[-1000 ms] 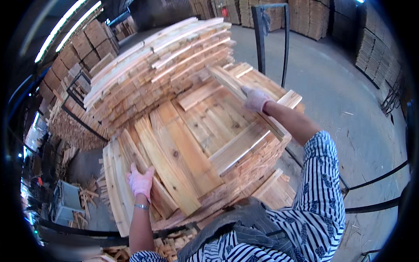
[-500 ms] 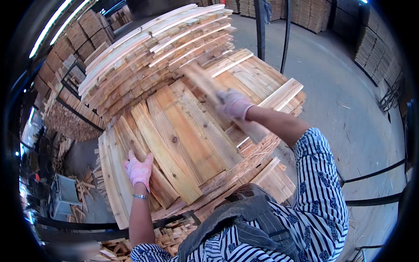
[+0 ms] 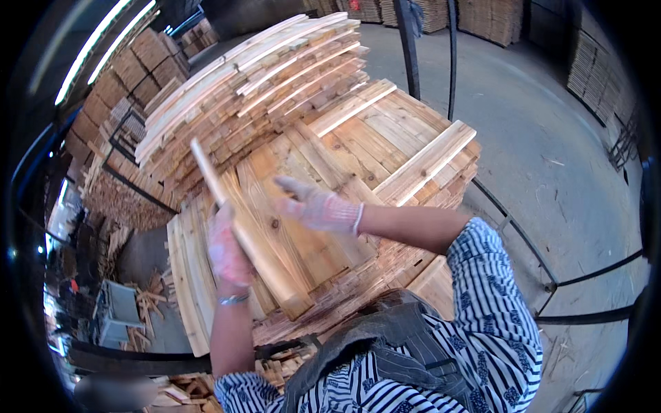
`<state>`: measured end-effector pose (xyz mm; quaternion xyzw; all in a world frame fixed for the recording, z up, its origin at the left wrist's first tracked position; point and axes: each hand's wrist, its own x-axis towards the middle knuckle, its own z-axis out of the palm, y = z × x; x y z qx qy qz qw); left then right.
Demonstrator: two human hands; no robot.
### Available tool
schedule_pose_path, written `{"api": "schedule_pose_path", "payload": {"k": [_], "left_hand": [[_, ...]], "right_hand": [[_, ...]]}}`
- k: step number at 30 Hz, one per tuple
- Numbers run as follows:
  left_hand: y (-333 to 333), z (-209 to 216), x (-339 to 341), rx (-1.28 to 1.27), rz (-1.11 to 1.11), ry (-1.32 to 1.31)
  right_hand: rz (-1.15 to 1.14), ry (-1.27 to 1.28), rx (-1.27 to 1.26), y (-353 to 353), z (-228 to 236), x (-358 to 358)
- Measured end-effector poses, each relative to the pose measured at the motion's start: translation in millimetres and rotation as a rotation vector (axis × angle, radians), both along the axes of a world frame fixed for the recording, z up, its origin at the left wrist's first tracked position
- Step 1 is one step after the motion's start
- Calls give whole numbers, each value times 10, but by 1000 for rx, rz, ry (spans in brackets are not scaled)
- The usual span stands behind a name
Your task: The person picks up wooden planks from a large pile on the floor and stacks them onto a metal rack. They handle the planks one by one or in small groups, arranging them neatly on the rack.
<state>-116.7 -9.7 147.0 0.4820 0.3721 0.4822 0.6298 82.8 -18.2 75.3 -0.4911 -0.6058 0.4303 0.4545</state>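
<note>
My left hand [image 3: 226, 251], in a pink-white glove, grips a short wooden plank [image 3: 265, 265] and holds it tilted, one end up toward the far left, the other low near my chest. My right hand [image 3: 318, 206], also gloved, hovers just right of that plank with fingers spread and nothing in them. Both hands are above a low stack of flat planks [image 3: 385, 138] in front of me.
A taller pile of planks [image 3: 255, 76] rises behind the low stack. Two dark metal posts [image 3: 406, 41] stand at the back. Concrete floor [image 3: 551, 158] and a metal rail [image 3: 592, 275] lie to the right. Scrap wood [image 3: 148, 296] litters the lower left.
My right hand drew a plank from the stack's far right toward me and let it go. My left hand left the stack's near edge and took hold of the plank.
</note>
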Motion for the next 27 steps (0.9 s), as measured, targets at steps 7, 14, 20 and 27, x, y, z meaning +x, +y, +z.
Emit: {"api": "schedule_pose_path", "payload": {"k": [7, 14, 20, 27], "left_hand": [[487, -672, 90, 327, -93, 271], [511, -914, -152, 190, 262, 1664], [552, -734, -29, 126, 176, 1651], [410, -329, -506, 176, 353, 1285]], "right_hand": [[205, -193, 477, -118, 63, 927], [-171, -960, -283, 146, 71, 1707], [-252, -1033, -31, 80, -226, 1587], [-143, -727, 130, 327, -438, 2162]]}}
